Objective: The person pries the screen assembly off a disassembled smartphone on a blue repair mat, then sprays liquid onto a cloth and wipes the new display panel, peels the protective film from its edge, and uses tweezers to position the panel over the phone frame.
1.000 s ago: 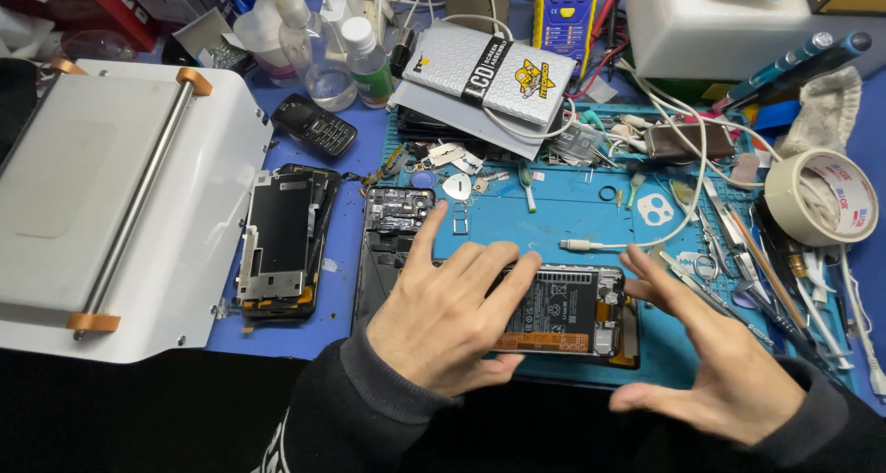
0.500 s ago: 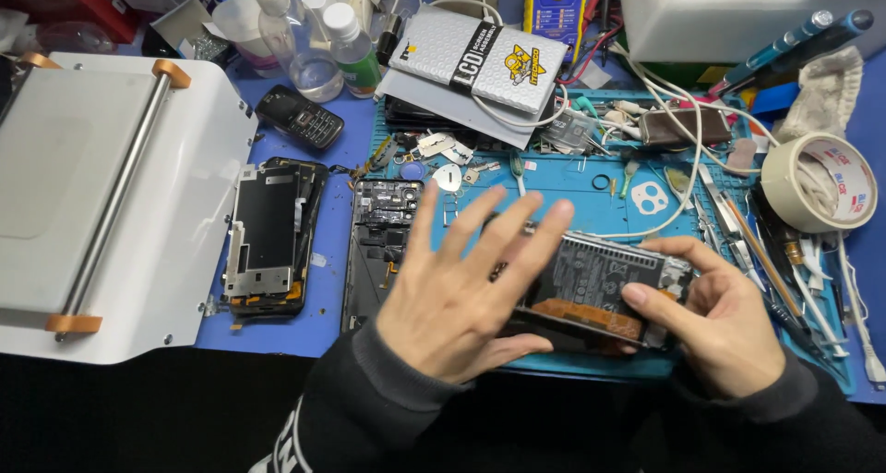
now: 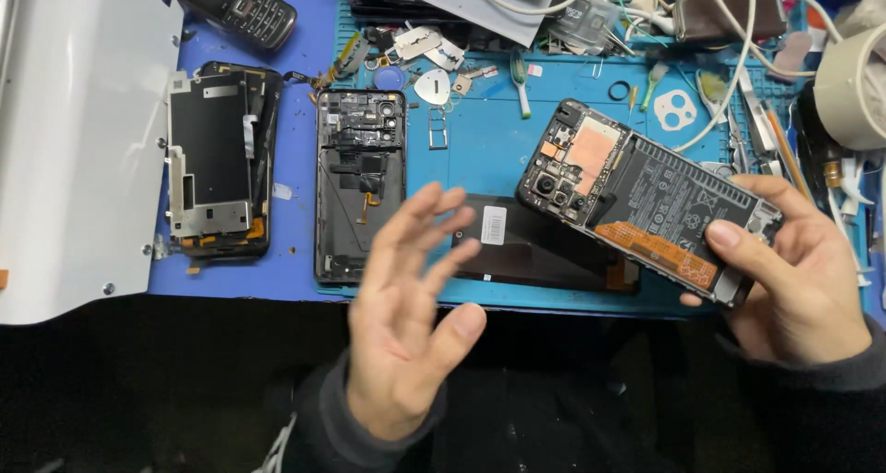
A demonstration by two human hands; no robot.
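My right hand [image 3: 798, 275] grips an opened phone body [image 3: 637, 196] by its lower end, tilted, with the battery, copper shield and camera modules facing up. My left hand [image 3: 406, 316] hovers open, fingers spread, above the near edge of the blue repair mat [image 3: 480, 145], holding nothing. Beneath and between the hands a black screen panel [image 3: 544, 247] with a small white sticker lies flat on the mat. A bare phone frame [image 3: 358, 182] lies just left of my left hand's fingertips.
Another stripped phone chassis [image 3: 220, 173] rests on the blue table next to a white machine [image 3: 74, 150]. An old keypad phone [image 3: 238, 7] is at the top. Picks, metal shields, tweezers, cables and a tape roll [image 3: 854, 85] crowd the mat's far and right sides.
My right hand lifted the phone body off the screen panel and swung it up to the right. My left hand let go and pulled back toward me, now open.
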